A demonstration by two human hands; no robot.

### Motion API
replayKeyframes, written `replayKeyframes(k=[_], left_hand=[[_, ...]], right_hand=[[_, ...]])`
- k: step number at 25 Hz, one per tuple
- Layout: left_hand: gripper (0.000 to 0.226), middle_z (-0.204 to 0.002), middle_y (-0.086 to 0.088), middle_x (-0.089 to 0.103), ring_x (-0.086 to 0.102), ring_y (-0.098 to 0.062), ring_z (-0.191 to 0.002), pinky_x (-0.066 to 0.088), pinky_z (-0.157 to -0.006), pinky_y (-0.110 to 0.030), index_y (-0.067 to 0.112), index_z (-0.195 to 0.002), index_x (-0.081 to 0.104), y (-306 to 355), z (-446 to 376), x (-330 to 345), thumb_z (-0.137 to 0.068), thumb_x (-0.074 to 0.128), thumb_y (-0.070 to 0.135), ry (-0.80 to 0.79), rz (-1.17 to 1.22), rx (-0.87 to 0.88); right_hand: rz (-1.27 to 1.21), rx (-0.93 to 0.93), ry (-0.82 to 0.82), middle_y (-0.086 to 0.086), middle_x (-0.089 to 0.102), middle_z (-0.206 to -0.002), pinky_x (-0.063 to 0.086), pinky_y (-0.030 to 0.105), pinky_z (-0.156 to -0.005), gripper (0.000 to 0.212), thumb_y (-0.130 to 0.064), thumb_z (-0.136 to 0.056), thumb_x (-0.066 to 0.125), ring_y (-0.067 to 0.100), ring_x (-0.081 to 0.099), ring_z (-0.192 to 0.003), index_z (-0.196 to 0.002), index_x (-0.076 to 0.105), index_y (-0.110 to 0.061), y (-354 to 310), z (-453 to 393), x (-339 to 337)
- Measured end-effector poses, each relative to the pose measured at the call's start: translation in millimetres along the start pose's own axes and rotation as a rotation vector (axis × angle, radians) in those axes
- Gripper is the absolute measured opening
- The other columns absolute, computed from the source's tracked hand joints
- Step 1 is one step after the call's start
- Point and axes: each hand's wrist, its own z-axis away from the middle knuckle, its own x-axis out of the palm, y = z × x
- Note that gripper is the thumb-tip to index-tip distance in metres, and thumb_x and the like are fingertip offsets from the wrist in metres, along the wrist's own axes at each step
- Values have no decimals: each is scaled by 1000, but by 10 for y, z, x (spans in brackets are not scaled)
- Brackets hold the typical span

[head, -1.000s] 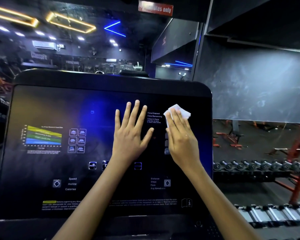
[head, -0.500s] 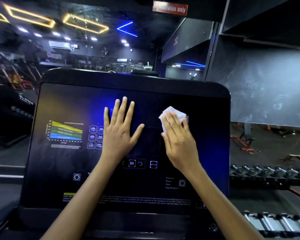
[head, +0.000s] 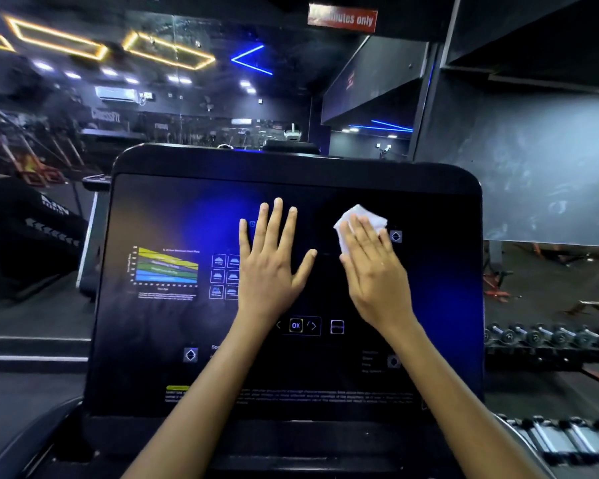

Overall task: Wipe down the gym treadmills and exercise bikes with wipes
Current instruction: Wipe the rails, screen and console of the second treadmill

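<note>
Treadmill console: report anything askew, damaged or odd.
Nothing stands out. The console looks intact; the left hand lies flat on it while the right hand presses the wipe against it.

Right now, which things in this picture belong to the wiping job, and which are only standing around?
Part of the job:
- white wipe, pressed flat under the right hand
- treadmill console, the panel being wiped
- left hand, spread flat on the panel

Only standing around:
- dumbbell rack, right of the console
- red sign overhead
</note>
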Motion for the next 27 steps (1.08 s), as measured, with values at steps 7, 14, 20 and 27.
replayKeyframes(k=[7,14,20,27], left_hand=[[63,-147,-15,39,41,-28,-129,27,-104,-39,5,-136,47,-261,-70,-258,-87,46,46,-7,166,0],[69,-154,-13,27,20,-29,-143,7,-114,-47,12,-145,34,-911,63,-341,-90,38,53,-40,-34,-76],[67,-153,-11,29,20,-25,-143,10,-115,-46,13,-145,35,-930,106,-305,-91,39,52,-6,-30,-68],[66,-153,-10,29,19,-24,-143,10,-116,-45,13,-145,35,-900,120,-306,-92,39,51,1,-34,-92]], right_hand=[[-48,-45,12,12,45,-142,13,36,-115,46,-15,-93,34,25,35,-136,-135,46,-3,-401,-282,162],[-151,166,60,8,38,-147,2,31,-117,49,-24,-94,36,23,25,-141,-140,41,-6,-602,-465,266],[-56,-107,48,8,48,-140,13,38,-115,45,-22,-93,40,22,38,-135,-135,50,-7,-745,-320,304],[-154,25,55,11,44,-143,8,36,-115,49,-27,-92,38,26,32,-138,-135,47,-4,-964,-587,360]])
